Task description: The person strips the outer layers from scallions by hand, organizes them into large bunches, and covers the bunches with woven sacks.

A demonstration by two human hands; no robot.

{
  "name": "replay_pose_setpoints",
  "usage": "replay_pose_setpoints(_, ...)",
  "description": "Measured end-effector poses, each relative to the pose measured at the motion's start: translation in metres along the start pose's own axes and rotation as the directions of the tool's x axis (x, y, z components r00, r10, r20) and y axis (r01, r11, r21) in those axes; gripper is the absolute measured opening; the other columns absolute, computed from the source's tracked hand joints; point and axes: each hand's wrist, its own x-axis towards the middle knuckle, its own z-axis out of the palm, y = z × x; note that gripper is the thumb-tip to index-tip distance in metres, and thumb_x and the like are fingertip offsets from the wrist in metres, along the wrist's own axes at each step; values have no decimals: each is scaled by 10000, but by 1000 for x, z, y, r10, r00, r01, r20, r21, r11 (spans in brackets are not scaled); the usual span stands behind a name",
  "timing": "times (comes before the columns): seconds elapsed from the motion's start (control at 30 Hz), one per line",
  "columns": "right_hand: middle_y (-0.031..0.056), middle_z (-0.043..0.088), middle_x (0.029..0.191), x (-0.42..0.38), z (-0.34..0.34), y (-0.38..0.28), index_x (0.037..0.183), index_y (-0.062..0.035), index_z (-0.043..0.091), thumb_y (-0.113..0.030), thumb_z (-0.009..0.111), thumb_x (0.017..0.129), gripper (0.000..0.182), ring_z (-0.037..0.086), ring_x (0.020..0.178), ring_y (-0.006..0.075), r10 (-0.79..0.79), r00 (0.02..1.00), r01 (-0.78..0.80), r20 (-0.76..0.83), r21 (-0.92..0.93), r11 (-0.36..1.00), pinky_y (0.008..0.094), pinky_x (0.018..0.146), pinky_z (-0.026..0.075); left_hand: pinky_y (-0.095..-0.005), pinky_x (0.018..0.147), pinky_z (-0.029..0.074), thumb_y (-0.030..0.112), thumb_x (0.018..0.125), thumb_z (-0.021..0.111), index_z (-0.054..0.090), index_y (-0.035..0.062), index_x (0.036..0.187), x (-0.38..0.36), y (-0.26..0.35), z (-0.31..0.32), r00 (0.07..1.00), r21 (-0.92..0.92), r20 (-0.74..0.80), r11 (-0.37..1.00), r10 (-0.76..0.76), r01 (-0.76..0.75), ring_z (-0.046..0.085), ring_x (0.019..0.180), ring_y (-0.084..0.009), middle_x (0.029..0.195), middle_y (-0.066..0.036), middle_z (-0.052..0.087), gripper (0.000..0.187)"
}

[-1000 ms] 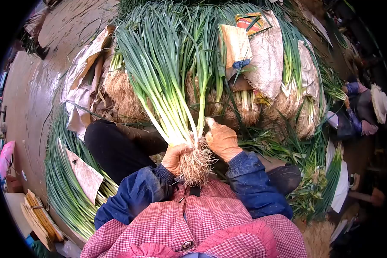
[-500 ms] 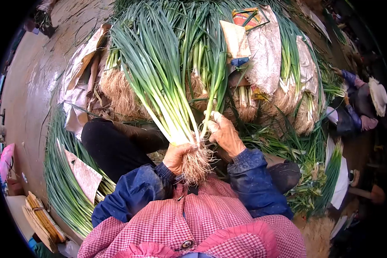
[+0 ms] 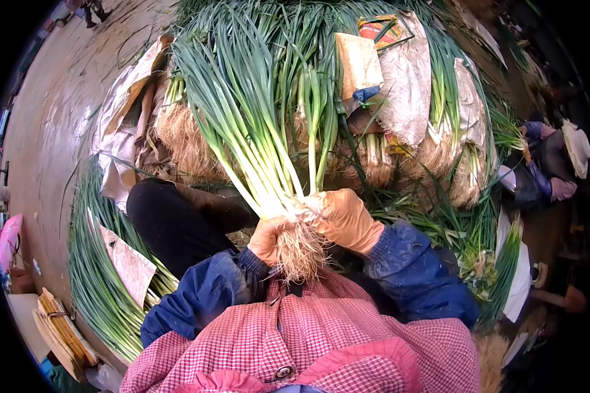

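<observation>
A bunch of spring onions (image 3: pixel 262 157) fans out in front of me, green leaves pointing away and pale roots (image 3: pixel 301 252) hanging toward my lap. My left hand (image 3: pixel 267 241) is closed around the white stalk ends just above the roots. Against the right side of the bunch, my right hand (image 3: pixel 349 219) is closed on the white bases of the stalks on that side, close to my left hand. The bunch hides some of the fingers of both hands.
More spring onions with roots (image 3: pixel 187 141) are heaped ahead, partly under pale sacking (image 3: pixel 403 78). Another leafy pile (image 3: pixel 105 288) lies at my left. Loose trimmed leaves (image 3: pixel 478 262) are on the right, where another person (image 3: pixel 550 157) works. Wet floor (image 3: pixel 46 150) stretches along the left.
My right hand has moved from pinching one stalk higher up to closing round the stalk bases beside my left hand. The right-side stalks now stand nearer the bunch.
</observation>
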Motion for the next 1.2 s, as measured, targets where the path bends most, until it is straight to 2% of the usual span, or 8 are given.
replay_pose_setpoints(0.1, 103, 661, 875, -56, -13, -25, 996, 12, 622, -48, 574, 843, 172, 606, 764, 102, 270, 914, -388, 303, 848, 361, 210, 571, 483, -396, 833, 510, 102, 771, 575, 459, -64, 1156, -7, 7, 20, 989, -53, 121, 994, -84, 91, 607, 917, -261, 1002, -167, 585, 435)
replay_pose_setpoints(0.33, 155, 402, 1316, -39, -24, 4, 1266, 26, 385, -174, 562, 885, 465, 567, 808, 102, 518, 854, -366, 55, 772, 521, 198, 574, 486, -366, 730, 527, 91, 754, 614, 440, -8, 1137, -6, 1, 23, 971, -93, 236, 995, 40, -19, 581, 867, -221, 961, -152, 519, 432)
replay_pose_setpoints(0.57, 125, 616, 717, -39, -5, -15, 912, -36, 626, -275, 516, 913, 263, 586, 638, 203, 296, 943, -273, 151, -160, 949, 304, 573, 443, -400, 838, 490, 80, 734, 583, 430, -13, 1221, -29, 9, 13, 986, -79, 103, 989, 130, -123, 572, 933, -270, 1042, -170, 555, 518)
replay_pose_setpoints(0.67, 47, 660, 805, -97, -13, 2, 933, 5, 650, -173, 580, 875, 200, 570, 631, 105, 475, 860, -508, 190, 425, 749, 228, 573, 451, -418, 807, 521, 81, 725, 620, 454, -18, 1134, -27, 12, 18, 985, -39, 155, 996, 81, -76, 559, 970, -273, 1018, -162, 538, 452)
replay_pose_setpoints(0.77, 105, 638, 970, -117, -36, 19, 1248, 8, 465, -212, 577, 870, 452, 584, 619, 100, 711, 702, -450, 54, -740, 500, 231, 575, 466, -394, 794, 530, 80, 723, 619, 447, -45, 1112, -23, 10, 12, 972, -51, 214, 995, 100, -91, 568, 953, -260, 1026, -174, 535, 443)
replay_pose_setpoints(0.87, 190, 568, 1146, -55, -26, -13, 1271, 46, 408, -358, 558, 874, 586, 620, 808, 199, 724, 685, -716, 84, 261, 647, 335, 728, 496, -373, 798, 531, 80, 729, 604, 426, -78, 1133, -26, 12, 2, 977, -21, 211, 999, 29, -25, 584, 921, -251, 1017, -184, 536, 469)
replay_pose_setpoints(1.03, 42, 597, 876, -2, 62, 21, 1096, 6, 531, -258, 523, 914, 321, 548, 662, 92, 513, 858, -308, 19, 818, 485, 228, 537, 452, -399, 806, 515, 78, 749, 612, 488, -33, 1140, -39, 19, -20, 997, 57, 76, 998, 18, -22, 608, 868, -257, 964, -147, 589, 425)
replay_pose_setpoints(1.2, 52, 554, 792, -13, 104, 48, 927, 0, 514, -182, 569, 880, 195, 545, 647, 118, 542, 723, -437, -429, 323, 839, 259, 520, 466, -401, 776, 530, 46, 759, 586, 519, -27, 1086, -36, 18, -21, 982, -19, 174, 997, -68, 73, 620, 841, -252, 937, -148, 603, 341)
